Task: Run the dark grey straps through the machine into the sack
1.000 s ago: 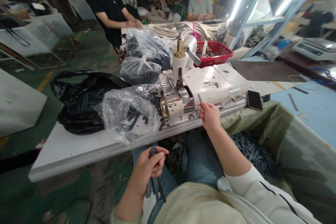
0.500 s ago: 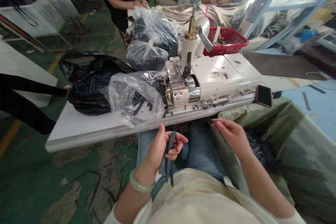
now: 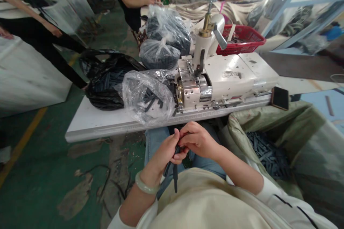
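Note:
My left hand [image 3: 165, 150] grips a small bundle of dark straps [image 3: 174, 173] over my lap; their ends hang down past my wrist. My right hand [image 3: 197, 139] has closed on the top of the same straps, touching the left fingers. Both hands sit just below the front edge of the white table [image 3: 107, 123]. On the table stands a white machine [image 3: 215, 78] with a metal head. A clear plastic bag of dark straps [image 3: 146, 96] lies to its left.
A black bag [image 3: 107, 82] and two more clear bags [image 3: 163, 39] sit further left and back. A red basket [image 3: 242, 39] is behind the machine, a phone [image 3: 280, 97] at the table's right edge. A green sack of strap pieces [image 3: 268, 150] stands at my right. Other people work nearby.
My right hand came back from the machine to my lap and closed on the straps in my left hand. The view shifted so the table sits further right.

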`<action>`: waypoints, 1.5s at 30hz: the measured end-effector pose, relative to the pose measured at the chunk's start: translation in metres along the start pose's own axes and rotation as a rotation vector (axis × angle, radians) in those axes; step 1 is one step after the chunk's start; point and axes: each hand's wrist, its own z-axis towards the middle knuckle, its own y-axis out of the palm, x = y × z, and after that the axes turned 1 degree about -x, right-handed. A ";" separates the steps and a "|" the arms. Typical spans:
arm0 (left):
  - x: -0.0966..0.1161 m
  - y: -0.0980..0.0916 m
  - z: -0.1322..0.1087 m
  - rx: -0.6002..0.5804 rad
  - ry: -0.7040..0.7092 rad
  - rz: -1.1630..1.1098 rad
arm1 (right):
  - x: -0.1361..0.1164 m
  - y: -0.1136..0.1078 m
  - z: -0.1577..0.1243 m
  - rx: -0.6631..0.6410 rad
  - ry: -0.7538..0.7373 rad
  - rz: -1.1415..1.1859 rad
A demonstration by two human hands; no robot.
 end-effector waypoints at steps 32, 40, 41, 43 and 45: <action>0.016 -0.002 -0.007 0.225 0.499 -0.139 | -0.003 -0.002 -0.036 0.094 0.869 0.952; 0.016 -0.003 -0.004 0.232 0.515 -0.168 | -0.005 -0.003 -0.036 0.103 0.929 1.236; 0.015 -0.003 -0.003 0.235 0.510 -0.166 | -0.005 -0.004 -0.036 0.082 0.939 1.289; 0.015 -0.004 -0.002 0.239 0.502 -0.162 | -0.006 -0.006 -0.036 0.045 0.948 1.381; 0.013 -0.005 0.000 0.241 0.491 -0.159 | -0.006 -0.008 -0.035 0.020 0.952 1.435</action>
